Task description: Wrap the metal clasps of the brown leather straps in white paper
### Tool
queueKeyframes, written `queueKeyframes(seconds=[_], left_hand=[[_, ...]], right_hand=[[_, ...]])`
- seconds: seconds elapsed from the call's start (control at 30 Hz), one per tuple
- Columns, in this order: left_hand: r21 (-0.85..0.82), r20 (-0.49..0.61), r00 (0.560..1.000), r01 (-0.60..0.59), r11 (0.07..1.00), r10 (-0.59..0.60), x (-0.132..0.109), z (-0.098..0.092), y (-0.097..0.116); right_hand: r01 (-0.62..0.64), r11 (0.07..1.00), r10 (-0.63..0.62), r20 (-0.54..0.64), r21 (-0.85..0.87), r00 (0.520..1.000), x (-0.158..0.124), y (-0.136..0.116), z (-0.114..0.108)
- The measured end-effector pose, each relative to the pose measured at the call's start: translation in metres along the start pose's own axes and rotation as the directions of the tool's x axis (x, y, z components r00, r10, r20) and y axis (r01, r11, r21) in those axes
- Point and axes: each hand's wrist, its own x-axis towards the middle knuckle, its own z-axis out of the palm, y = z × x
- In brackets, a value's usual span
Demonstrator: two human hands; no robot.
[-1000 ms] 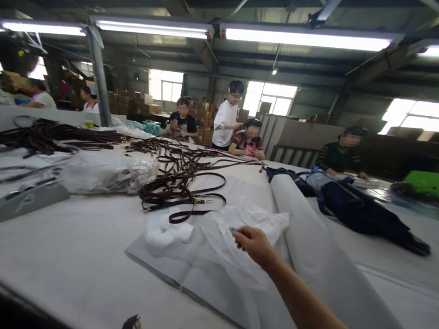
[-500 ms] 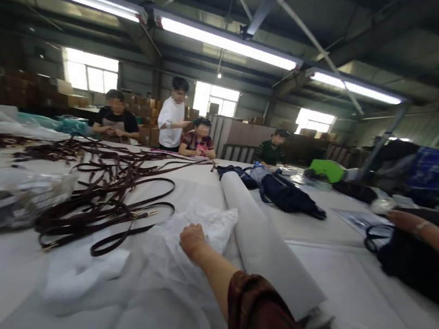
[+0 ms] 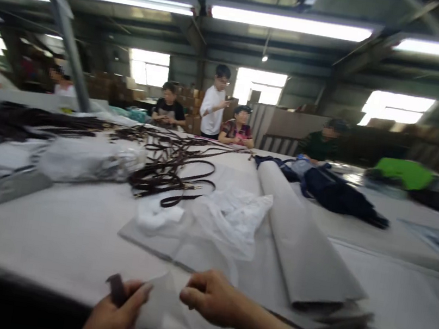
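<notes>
Both hands at table edge.
Left hand (image 3: 113, 311) clamps strap (image 3: 117, 288) and sheet (image 3: 160, 301); right hand (image 3: 210, 297) pinches sheet.

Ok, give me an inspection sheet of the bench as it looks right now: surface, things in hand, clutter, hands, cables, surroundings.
Surface: wide white-covered work table.
Things in hand: thin translucent plastic sheet pinched between both hands; short dark brown strap end in the left hand.
Clutter: crumpled clear plastic bags, roll of grey-white paper, tangle of dark brown leather straps, wrapped plastic bundle, dark navy fabric pile, bright green item.
Hands: left hand closed on strap and sheet; right hand pinching the sheet.
Cables: nothing seen.
Surroundings: other people at the far edge, stacked cardboard boxes, strip lights overhead.
</notes>
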Motion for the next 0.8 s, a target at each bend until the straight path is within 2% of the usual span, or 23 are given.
queueKeyframes(seconds=[0.03,0.1,0.2,0.3,0.33,0.4,0.47,0.5,0.53,0.63,0.67,0.73,0.8], left_hand=[[-0.066,0.064,0.998,0.013,0.998,-0.009,-0.004,-0.003,-0.001],[-0.145,0.094,0.995,0.0,0.989,0.013,-0.014,-0.006,-0.003],[-0.171,0.069,0.996,-0.047,0.984,0.06,-0.029,-0.011,-0.009],[-0.164,0.032,0.995,-0.087,0.983,0.094,-0.041,-0.02,-0.016],[-0.17,0.018,0.996,-0.088,0.981,0.092,-0.045,-0.023,-0.018],[-0.197,-0.003,0.997,-0.079,0.977,0.08,-0.05,-0.03,-0.02],[-0.233,-0.027,0.998,-0.062,0.971,0.057,-0.054,-0.034,-0.021],[-0.242,-0.037,0.998,-0.059,0.968,0.051,-0.055,-0.035,-0.021],[-0.248,-0.043,0.998,-0.063,0.967,0.054,-0.056,-0.034,-0.022],[-0.282,-0.008,0.995,-0.098,0.954,0.1,-0.057,-0.029,-0.023],[-0.299,0.02,0.993,-0.103,0.949,0.114,-0.057,-0.027,-0.023],[-0.315,0.073,0.991,-0.085,0.945,0.113,-0.056,-0.023,-0.025],[-0.289,0.113,0.989,-0.056,0.956,0.092,-0.054,-0.022,-0.027]], right_hand=[[0.048,0.999,-0.049,0.032,0.025,0.998,-0.005,0.003,0.016],[0.114,0.984,-0.127,0.09,0.137,0.988,-0.006,0.006,0.042],[0.043,0.927,-0.118,0.181,0.372,0.976,0.0,0.003,0.071],[-0.001,0.901,-0.101,0.213,0.433,0.972,0.001,-0.005,0.086],[0.021,0.916,-0.094,0.162,0.401,0.982,-0.001,-0.007,0.086],[0.128,0.961,-0.108,-0.092,0.246,0.99,-0.009,-0.012,0.081],[0.239,0.97,-0.206,-0.385,0.037,0.9,-0.021,-0.016,0.073],[0.27,0.962,-0.26,-0.436,-0.04,0.862,-0.027,-0.017,0.07],[0.288,0.954,-0.297,-0.413,-0.085,0.861,-0.033,-0.019,0.068],[0.249,0.967,-0.254,-0.127,-0.052,0.959,-0.043,-0.022,0.072],[0.222,0.975,-0.222,-0.038,0.001,0.974,-0.043,-0.021,0.076],[0.145,0.977,-0.156,0.064,0.16,0.986,-0.038,-0.016,0.085],[0.012,0.949,-0.065,0.157,0.316,0.985,-0.031,-0.009,0.092]])
